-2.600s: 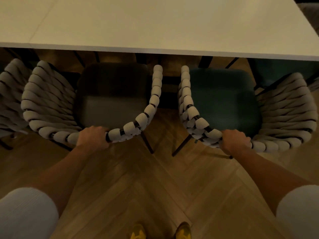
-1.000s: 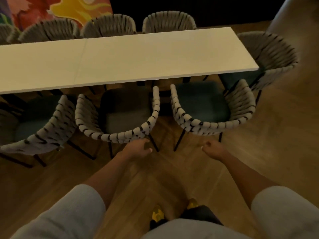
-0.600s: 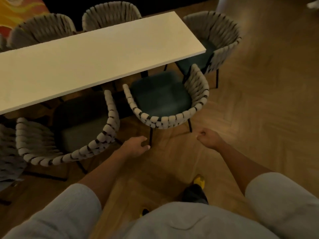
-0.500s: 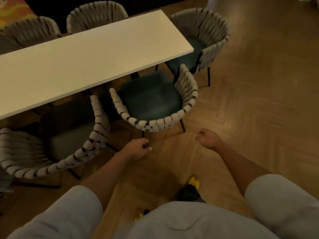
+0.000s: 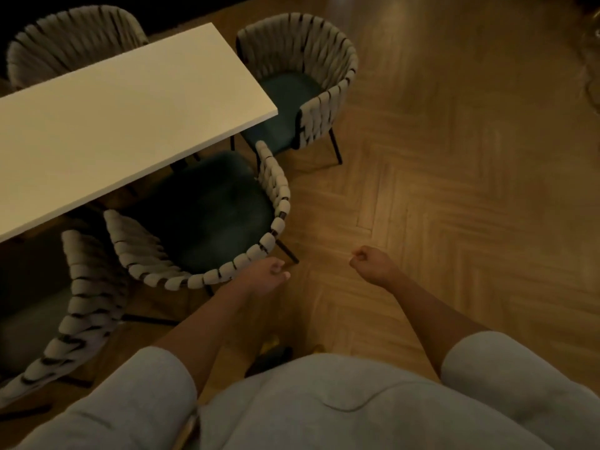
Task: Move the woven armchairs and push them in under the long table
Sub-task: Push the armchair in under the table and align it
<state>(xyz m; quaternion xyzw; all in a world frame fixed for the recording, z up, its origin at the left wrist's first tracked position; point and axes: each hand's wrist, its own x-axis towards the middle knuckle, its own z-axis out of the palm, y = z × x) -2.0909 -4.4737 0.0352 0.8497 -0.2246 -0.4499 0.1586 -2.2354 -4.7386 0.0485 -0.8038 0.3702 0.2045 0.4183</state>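
**While the armchairs stand at the desk, both grips hold nothing**

Seen from the head camera looking down, the long white desk (image 5: pixel 130 102) runs off to the left above a herringbone wood floor (image 5: pixel 454 190). The near armchair (image 5: pixel 207 219), woven with a dark green seat, has its front tucked under the desk's long edge and its curved back out in the room. The left armchair (image 5: pixel 84 303) stands just beside it along the same edge, cut off by the frame. The end armchair (image 5: pixel 302 82) sits at the desk's short end, its seat partly under the corner. A far armchair (image 5: pixel 71 37) shows behind the desk.

The left grip (image 5: pixel 263 276) hovers just beside the near armchair's back rim, fingers curled in and holding nothing; whether it touches the weave I cannot tell. The right grip (image 5: pixel 370 261) is a clenched fist over bare floor, apart from every chair.
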